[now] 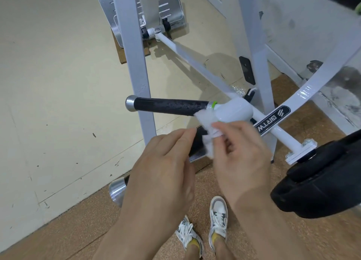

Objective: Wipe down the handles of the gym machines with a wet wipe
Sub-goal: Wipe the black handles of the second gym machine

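Cream floor [48,83] fills the left, giving way to cork-brown matting under the machine. A black rubber grip, the upper handle [168,106], sticks out leftward from the white frame [240,111], capped in silver; it glistens with droplets, so it looks already wiped. Below it the lower handle [198,142] runs the same way, mostly hidden under the left hand [162,166], whose fairly straight fingers reach across to the edge of the wet wipe [207,130]; whether they pinch it or only touch it I cannot tell. The wipe hangs bunched between the two handles, just under the upper grip's inner end. The right hand [240,154] pinches it with curled fingers, likely holding it steady so it can be refolded for the lower handle. Far right, a black pad [320,181] juts in, untouched.
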